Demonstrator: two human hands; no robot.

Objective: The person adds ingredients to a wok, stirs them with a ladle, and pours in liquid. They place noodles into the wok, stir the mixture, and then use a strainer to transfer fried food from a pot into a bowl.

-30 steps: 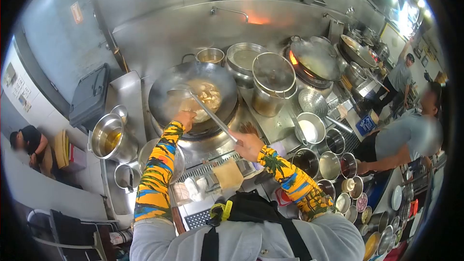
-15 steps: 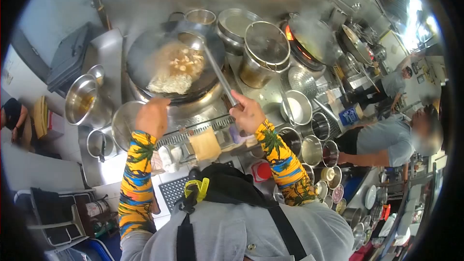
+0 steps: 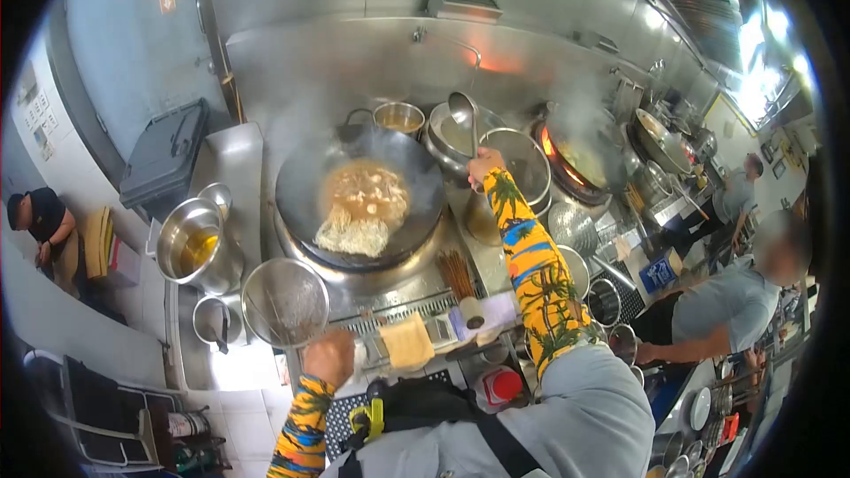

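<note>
My right hand (image 3: 485, 168) grips the handle of a metal ladle (image 3: 462, 108), its bowl raised over a pot (image 3: 440, 137) behind the big wok. My left hand (image 3: 328, 358) is closed near the counter's front edge, just below a round strainer (image 3: 285, 303); what it holds, if anything, is hidden. In the dark wok (image 3: 305, 181) on the left burner, brown liquid with pale pieces (image 3: 367, 195) lies beside a pale noodle-like clump (image 3: 352, 235). Between the wok and the counter's front edge rests a bamboo brush (image 3: 457, 274).
A steaming wok (image 3: 580, 155) stands over flames at the right. Pots (image 3: 197, 246) are at the left, and a perforated skimmer (image 3: 573, 228) lies right of the tall pot. Two people (image 3: 722, 288) stand at the right; another person (image 3: 53, 221) is far left.
The ladle has left the wok and moved right and up with my right hand. My left hand has drawn back from the wok toward the counter's front edge. The view has shifted.
</note>
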